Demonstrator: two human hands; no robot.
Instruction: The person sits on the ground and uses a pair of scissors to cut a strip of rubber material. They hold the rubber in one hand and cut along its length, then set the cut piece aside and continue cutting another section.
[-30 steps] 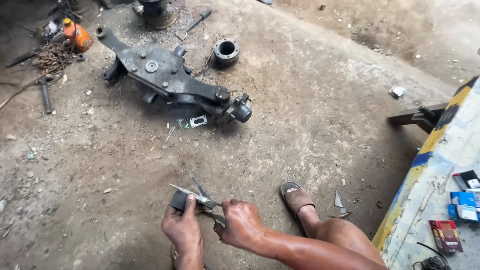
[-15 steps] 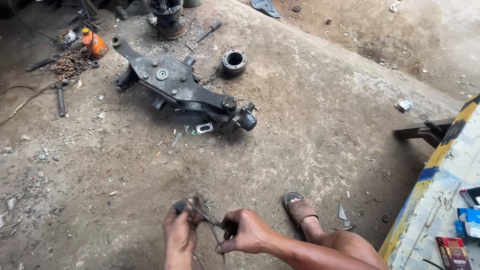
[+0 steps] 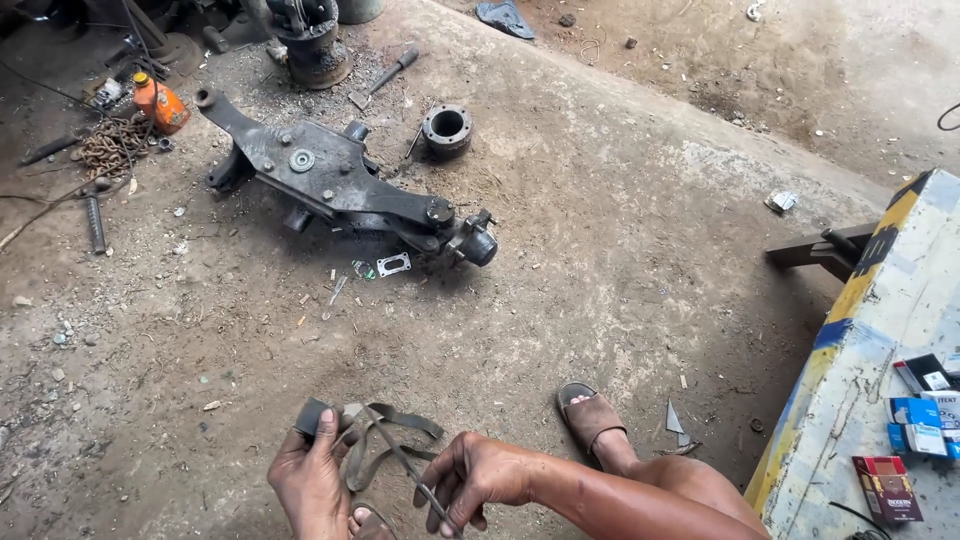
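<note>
I note the axle housing (image 3: 340, 190) on the floor (image 3: 620, 250) ahead; ring (image 3: 447, 128) behind it, bench (image 3: 880, 370) at right.

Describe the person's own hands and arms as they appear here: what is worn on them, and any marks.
Both hands are bare, without gloves. The left hand shows only to the wrist at the bottom edge. The right hand leads into a bare right forearm with no sleeve, watch or band in view. Fingers and knuckles look smudged with dark workshop grime. No rings can be made out.
</note>
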